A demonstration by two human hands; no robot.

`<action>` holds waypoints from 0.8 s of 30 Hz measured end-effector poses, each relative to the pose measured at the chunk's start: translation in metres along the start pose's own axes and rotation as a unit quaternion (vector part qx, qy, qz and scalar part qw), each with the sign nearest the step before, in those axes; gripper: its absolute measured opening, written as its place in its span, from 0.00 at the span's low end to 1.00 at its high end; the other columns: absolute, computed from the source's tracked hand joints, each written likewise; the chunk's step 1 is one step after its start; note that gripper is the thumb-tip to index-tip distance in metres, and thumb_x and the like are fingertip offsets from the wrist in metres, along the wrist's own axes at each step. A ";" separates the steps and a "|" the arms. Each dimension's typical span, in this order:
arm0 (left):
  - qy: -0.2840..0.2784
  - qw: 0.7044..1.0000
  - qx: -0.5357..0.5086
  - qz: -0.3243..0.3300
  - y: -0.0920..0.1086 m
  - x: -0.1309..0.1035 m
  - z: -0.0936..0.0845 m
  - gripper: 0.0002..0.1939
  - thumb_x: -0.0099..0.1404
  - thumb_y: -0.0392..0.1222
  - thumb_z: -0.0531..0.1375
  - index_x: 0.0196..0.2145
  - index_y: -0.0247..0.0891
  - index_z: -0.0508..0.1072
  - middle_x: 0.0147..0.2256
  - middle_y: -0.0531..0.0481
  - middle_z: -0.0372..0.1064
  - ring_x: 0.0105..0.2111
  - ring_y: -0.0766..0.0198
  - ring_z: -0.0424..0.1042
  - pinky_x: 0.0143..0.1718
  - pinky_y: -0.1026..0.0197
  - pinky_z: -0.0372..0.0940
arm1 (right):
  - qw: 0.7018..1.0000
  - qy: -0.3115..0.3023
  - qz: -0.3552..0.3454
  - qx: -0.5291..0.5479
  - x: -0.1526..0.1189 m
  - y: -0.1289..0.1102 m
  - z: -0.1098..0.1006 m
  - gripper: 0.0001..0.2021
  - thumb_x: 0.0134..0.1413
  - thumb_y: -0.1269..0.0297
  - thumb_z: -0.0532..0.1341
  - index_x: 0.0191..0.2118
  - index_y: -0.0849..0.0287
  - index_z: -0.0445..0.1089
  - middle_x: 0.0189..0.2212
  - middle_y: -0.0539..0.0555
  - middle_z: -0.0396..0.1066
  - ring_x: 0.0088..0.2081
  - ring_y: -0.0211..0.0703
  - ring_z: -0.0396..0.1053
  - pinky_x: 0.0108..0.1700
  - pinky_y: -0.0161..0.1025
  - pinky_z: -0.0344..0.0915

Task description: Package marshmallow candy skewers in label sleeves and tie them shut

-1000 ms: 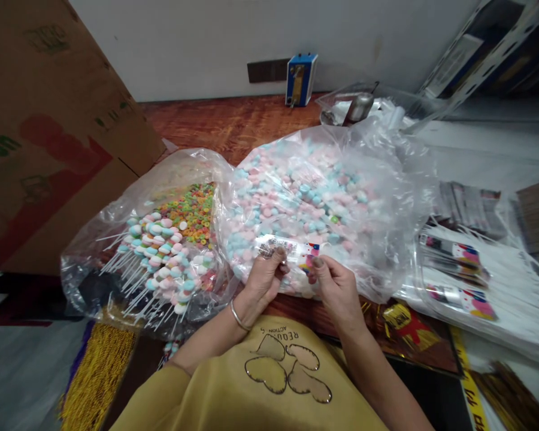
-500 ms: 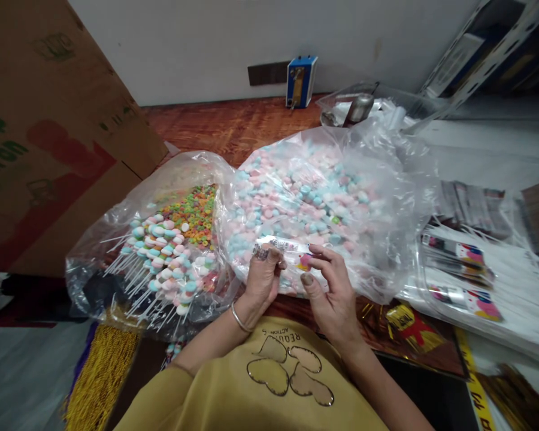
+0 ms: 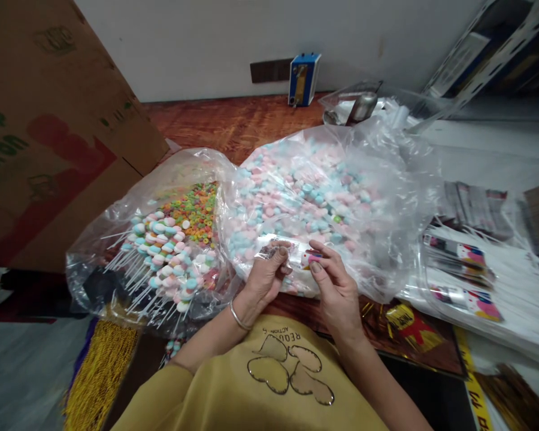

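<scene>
A small clear printed plastic wrapper (image 3: 297, 254) is held crosswise over the front of a big bag of marshmallows. My left hand (image 3: 266, 272) grips its left end, thumb pressed on top. At the other end, by the pink and yellow print, my right hand (image 3: 336, 287) pinches it between thumb and fingers. Beneath both hands spreads the clear bag of pink, blue and white marshmallows (image 3: 291, 191). To the left, marshmallow skewers on white sticks (image 3: 166, 251) lie in a pile on another clear bag, which contains colourful ring-shaped candies (image 3: 197, 206).
On the right, a clear tray (image 3: 458, 317) holds more printed wrappers (image 3: 467, 299) and white sticks (image 3: 516, 287). A cardboard box (image 3: 67, 149) stands at left. Against the wall are a blue box-shaped device (image 3: 303, 79) and a clear container with a metal cup (image 3: 363, 108).
My right thumb has closed onto the wrapper's right end, where it was apart before. My left hand has shifted slightly right, its thumb lying further along the wrapper.
</scene>
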State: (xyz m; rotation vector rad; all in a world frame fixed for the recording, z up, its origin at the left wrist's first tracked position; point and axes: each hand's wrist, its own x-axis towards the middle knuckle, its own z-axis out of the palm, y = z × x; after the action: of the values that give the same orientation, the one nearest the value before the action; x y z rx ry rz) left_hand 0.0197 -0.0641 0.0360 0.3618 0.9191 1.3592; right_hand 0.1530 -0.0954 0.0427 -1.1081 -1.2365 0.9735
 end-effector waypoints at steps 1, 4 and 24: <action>0.003 1.000 0.007 0.000 0.001 -0.001 0.001 0.27 0.39 0.51 0.81 0.29 0.35 0.74 0.22 0.58 0.64 0.20 0.75 0.59 0.22 0.69 0.55 | 1.000 -0.002 -0.007 -0.016 0.001 -0.002 -0.001 0.07 0.66 0.60 0.62 0.40 0.52 0.78 0.60 0.56 0.71 0.63 0.51 0.66 0.66 0.56 0.61; 0.010 0.999 0.020 0.029 0.001 -0.004 0.003 0.26 0.39 0.50 0.81 0.25 0.35 0.71 0.22 0.58 0.64 0.22 0.73 0.62 0.24 0.68 0.58 | 0.998 -0.020 -0.025 -0.050 0.001 -0.003 0.002 0.06 0.65 0.60 0.63 0.42 0.53 0.76 0.62 0.58 0.69 0.63 0.52 0.66 0.66 0.57 0.61; 0.028 0.998 -0.056 -0.002 -0.001 -0.008 0.009 0.26 0.39 0.45 0.81 0.28 0.35 0.71 0.26 0.57 0.69 0.27 0.71 0.68 0.31 0.67 0.64 | 0.979 -0.051 -0.134 -0.143 0.002 0.003 0.005 0.05 0.65 0.66 0.63 0.45 0.53 0.75 0.63 0.59 0.68 0.62 0.52 0.68 0.63 0.55 0.67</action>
State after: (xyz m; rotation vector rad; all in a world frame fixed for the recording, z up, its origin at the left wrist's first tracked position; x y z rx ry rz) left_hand 0.0274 -0.0693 0.0441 0.2376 0.8850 1.4168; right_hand 0.1484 -0.0926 0.0401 -1.0853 -1.6013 0.6672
